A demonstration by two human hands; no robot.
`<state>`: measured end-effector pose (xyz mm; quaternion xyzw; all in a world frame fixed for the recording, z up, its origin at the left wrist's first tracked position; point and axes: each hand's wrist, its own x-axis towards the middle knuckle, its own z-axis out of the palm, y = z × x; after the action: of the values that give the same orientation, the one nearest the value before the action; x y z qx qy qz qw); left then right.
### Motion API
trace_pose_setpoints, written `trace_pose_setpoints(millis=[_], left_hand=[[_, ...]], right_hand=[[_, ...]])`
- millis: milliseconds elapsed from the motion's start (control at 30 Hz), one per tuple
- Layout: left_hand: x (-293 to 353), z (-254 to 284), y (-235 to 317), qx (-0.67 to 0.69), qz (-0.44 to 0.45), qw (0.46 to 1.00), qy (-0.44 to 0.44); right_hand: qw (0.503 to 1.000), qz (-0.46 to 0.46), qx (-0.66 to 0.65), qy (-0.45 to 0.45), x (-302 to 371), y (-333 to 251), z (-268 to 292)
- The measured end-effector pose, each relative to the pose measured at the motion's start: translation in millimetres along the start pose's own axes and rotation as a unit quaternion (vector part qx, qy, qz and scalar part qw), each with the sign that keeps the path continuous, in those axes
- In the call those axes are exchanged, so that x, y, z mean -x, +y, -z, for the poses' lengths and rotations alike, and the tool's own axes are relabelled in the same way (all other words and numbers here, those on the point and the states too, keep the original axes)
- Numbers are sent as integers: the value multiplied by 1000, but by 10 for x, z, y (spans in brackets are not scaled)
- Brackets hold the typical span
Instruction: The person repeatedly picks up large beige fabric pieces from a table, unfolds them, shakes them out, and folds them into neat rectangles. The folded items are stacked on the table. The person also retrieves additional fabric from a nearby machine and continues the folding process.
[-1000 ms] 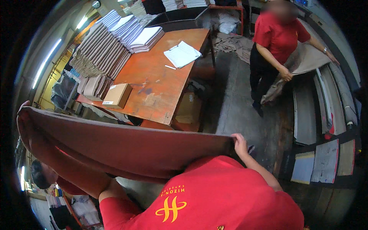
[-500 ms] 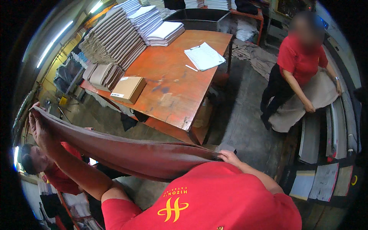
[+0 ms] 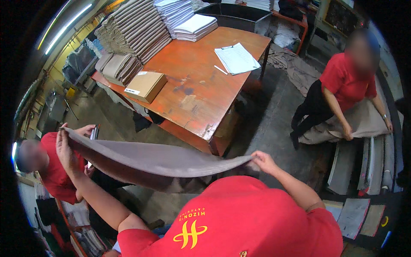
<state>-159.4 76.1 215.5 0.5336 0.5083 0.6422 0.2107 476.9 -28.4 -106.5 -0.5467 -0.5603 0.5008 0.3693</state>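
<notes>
A long taupe cloth [image 3: 162, 158] is stretched between my two hands and sags in the middle. My left hand [image 3: 65, 147] is raised at the left with its fingers closed on one end of the cloth. At the other end, my right hand [image 3: 264, 161] pinches a corner in front of my red shirt. The cloth's lower side is in darker shade, and it hangs in the air in front of the wooden table [image 3: 195, 115].
Stacks of folded taupe cloth [image 3: 132, 32], white cloth [image 3: 195, 26], a cardboard box [image 3: 145, 87] and a clipboard [image 3: 236, 59] rest on the table. A co-worker at right holds a beige cloth [image 3: 364, 120] over a long machine. Another person [image 3: 60, 167] stands close at left.
My left hand has come down and inward, and my right hand has risen a little. The cloth now bows open, showing its lighter face. At right, the co-worker's cloth has been drawn up.
</notes>
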Motion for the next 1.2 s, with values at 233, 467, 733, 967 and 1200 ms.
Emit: trace_pose_setpoints(millis=[233,467,733,967,1200], left_hand=[[1251,-380,-1137,-182,109,976,-38],[3254,-1630,-2184,-64,258,934,-241],[4035,-3709,-1507,-124,328,790,-503],[3422,-4730,208,374,222,847,-305],[3381,-5265,572,54,-84,984,-147]], right_hand=[[847,-116,-479,202,-202,-373,1307],[837,30,-494,233,59,-1676,2299],[828,353,-321,294,-432,-2590,2012],[839,447,-189,246,-645,-2712,1528],[826,496,-188,190,-557,-2781,1576]])
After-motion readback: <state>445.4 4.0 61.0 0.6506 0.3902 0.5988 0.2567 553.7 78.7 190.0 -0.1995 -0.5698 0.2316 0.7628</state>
